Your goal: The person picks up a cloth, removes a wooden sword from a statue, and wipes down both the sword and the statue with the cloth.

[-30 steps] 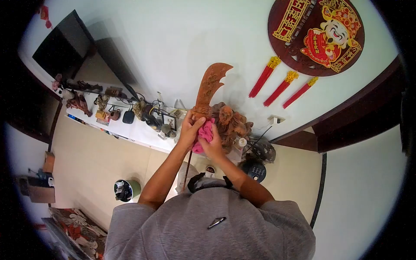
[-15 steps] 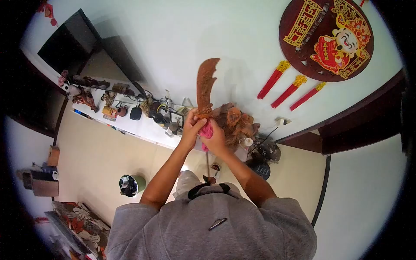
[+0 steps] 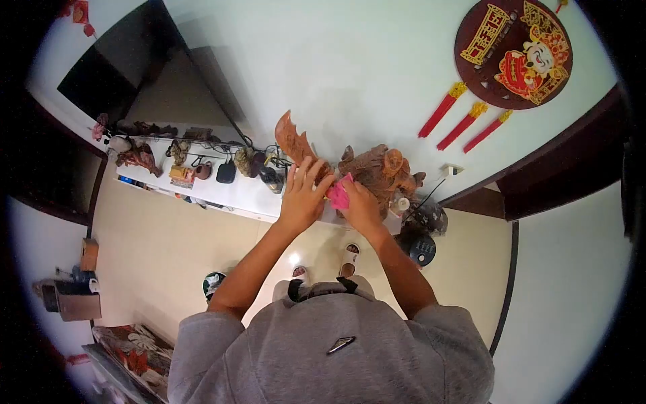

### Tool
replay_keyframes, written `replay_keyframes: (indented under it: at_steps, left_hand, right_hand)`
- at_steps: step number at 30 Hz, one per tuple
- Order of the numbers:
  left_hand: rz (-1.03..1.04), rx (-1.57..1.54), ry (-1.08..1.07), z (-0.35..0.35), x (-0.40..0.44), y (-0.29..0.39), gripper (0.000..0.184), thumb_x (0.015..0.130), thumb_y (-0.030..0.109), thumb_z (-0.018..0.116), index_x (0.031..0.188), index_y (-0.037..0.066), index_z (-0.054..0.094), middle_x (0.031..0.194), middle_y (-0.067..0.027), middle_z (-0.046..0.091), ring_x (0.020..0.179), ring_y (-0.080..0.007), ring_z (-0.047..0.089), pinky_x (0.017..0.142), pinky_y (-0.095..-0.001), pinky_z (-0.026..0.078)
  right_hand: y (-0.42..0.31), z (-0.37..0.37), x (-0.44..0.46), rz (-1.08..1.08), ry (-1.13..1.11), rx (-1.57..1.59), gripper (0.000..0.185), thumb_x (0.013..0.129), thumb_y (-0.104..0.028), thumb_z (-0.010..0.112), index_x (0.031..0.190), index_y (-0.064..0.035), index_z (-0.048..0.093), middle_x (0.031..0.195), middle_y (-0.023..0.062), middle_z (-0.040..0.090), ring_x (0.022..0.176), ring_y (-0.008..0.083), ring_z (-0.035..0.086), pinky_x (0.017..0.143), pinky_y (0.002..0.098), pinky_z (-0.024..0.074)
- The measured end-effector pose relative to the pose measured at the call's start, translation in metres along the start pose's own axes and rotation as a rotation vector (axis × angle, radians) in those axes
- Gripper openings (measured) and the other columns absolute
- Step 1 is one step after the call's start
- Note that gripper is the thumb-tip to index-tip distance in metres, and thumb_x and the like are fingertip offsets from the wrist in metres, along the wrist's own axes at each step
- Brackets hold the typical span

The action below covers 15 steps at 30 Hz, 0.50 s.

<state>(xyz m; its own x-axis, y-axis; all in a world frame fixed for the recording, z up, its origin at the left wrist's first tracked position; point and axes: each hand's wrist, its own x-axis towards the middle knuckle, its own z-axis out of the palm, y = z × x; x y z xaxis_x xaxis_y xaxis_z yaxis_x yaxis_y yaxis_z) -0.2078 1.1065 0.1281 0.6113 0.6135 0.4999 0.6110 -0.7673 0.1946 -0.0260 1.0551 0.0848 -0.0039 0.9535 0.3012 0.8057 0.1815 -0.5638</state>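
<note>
A reddish-brown carved wooden broadsword (image 3: 294, 140) is tilted, its curved blade pointing up and to the left. My left hand (image 3: 303, 198) holds it near the guard, fingers extended across the lower part and covering some of it. In my right hand (image 3: 362, 207) is a bunched pink cloth (image 3: 341, 193), pressed close to the sword's handle end. Cloth and fingers hide most of the handle. Just beyond my right hand stands a large brown wood carving (image 3: 380, 168) with knotted, rounded shapes.
A white cabinet (image 3: 232, 198) along the wall carries a small teapot (image 3: 203, 171), a dark bottle (image 3: 272, 179) and other ornaments. Above it is a black television (image 3: 155, 74). A round red wall decoration (image 3: 515, 54) with tassels hangs right. A bin (image 3: 214, 284) stands on the floor.
The sword has gone from nearly upright to leaning left, and lower. My left hand has spread its fingers over it. My right hand and the pink cloth have shifted slightly right.
</note>
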Motion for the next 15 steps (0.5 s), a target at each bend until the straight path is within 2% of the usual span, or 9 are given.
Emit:
replay_keyframes:
  at_steps: [1, 4, 5, 8, 9, 11, 14, 15]
  left_hand:
    - [0.032, 0.016, -0.056, 0.007, -0.006, -0.009, 0.07, 0.066, 0.01, 0.074, 0.132, 0.019, 0.053, 0.143, -0.0123, 0.043, 0.141, -0.0344, 0.03, 0.115, -0.0595, 0.021]
    - [0.082, 0.097, -0.083, 0.012, -0.024, -0.023, 0.054, 0.074, 0.016, 0.072, 0.127, 0.019, 0.059, 0.135, -0.013, 0.052, 0.136, -0.0324, 0.04, 0.117, -0.0562, 0.019]
    - [0.103, 0.135, -0.008, 0.021, -0.032, -0.029, 0.047, 0.074, 0.018, 0.071, 0.12, 0.017, 0.06, 0.12, -0.0137, 0.056, 0.123, -0.031, 0.049, 0.11, -0.0532, 0.028]
    - [-0.012, -0.055, -0.131, 0.016, -0.045, -0.034, 0.036, 0.075, 0.017, 0.07, 0.11, 0.014, 0.061, 0.102, -0.0121, 0.055, 0.103, -0.0294, 0.055, 0.095, -0.0482, 0.037]
    - [0.04, -0.032, -0.021, 0.017, -0.049, -0.036, 0.026, 0.074, 0.016, 0.069, 0.098, 0.012, 0.06, 0.092, -0.0102, 0.051, 0.092, -0.029, 0.054, 0.081, -0.0441, 0.037]
    - [-0.019, -0.001, -0.011, 0.013, -0.06, -0.032, 0.025, 0.074, 0.017, 0.069, 0.097, 0.012, 0.06, 0.092, -0.0104, 0.052, 0.091, -0.0289, 0.054, 0.079, -0.0435, 0.036]
    - [-0.074, 0.016, 0.0, 0.01, -0.077, -0.036, 0.023, 0.073, 0.017, 0.069, 0.093, 0.012, 0.06, 0.091, -0.0101, 0.052, 0.09, -0.0285, 0.055, 0.076, -0.0423, 0.035]
    - [-0.088, 0.015, 0.006, 0.007, -0.079, -0.035, 0.022, 0.073, 0.017, 0.07, 0.092, 0.012, 0.059, 0.091, -0.01, 0.052, 0.089, -0.0283, 0.055, 0.075, -0.0419, 0.035]
  right_hand:
    - [-0.007, 0.001, -0.004, 0.001, -0.012, -0.025, 0.053, 0.07, -0.012, 0.077, 0.119, -0.0085, 0.055, 0.104, 0.0168, 0.061, 0.099, 0.0376, 0.061, 0.082, 0.0463, 0.051]
    - [-0.027, 0.003, -0.019, -0.026, -0.097, -0.06, 0.053, 0.069, -0.011, 0.077, 0.117, -0.0085, 0.056, 0.104, 0.0162, 0.06, 0.099, 0.037, 0.061, 0.083, 0.0459, 0.0506]
    - [-0.032, 0.005, -0.024, -0.041, -0.135, -0.064, 0.052, 0.069, -0.011, 0.077, 0.117, -0.0084, 0.056, 0.104, 0.0161, 0.059, 0.099, 0.0367, 0.061, 0.083, 0.0457, 0.0504]
    - [-0.042, 0.017, -0.037, -0.135, -0.128, -0.139, 0.057, 0.069, -0.013, 0.078, 0.121, -0.0075, 0.055, 0.11, 0.0148, 0.057, 0.106, 0.0348, 0.057, 0.088, 0.0448, 0.0457]
    - [-0.051, 0.017, -0.039, -0.12, -0.124, -0.162, 0.059, 0.069, -0.014, 0.078, 0.123, -0.0071, 0.055, 0.111, 0.0141, 0.056, 0.108, 0.0341, 0.055, 0.09, 0.0447, 0.0435]
    - [-0.078, 0.017, -0.041, -0.093, -0.127, -0.202, 0.063, 0.069, -0.017, 0.078, 0.127, -0.0064, 0.054, 0.113, 0.0127, 0.054, 0.112, 0.0327, 0.051, 0.093, 0.0444, 0.0389]
    - [-0.091, 0.042, -0.056, -0.134, 0.08, -0.162, 0.072, 0.068, -0.022, 0.079, 0.133, -0.0057, 0.052, 0.113, 0.0112, 0.052, 0.112, 0.0308, 0.048, 0.092, 0.0445, 0.0358]
    - [-0.092, 0.045, -0.058, -0.161, 0.099, -0.203, 0.068, 0.069, -0.024, 0.078, 0.129, -0.0059, 0.054, 0.111, 0.011, 0.053, 0.11, 0.0304, 0.049, 0.09, 0.0444, 0.0363]
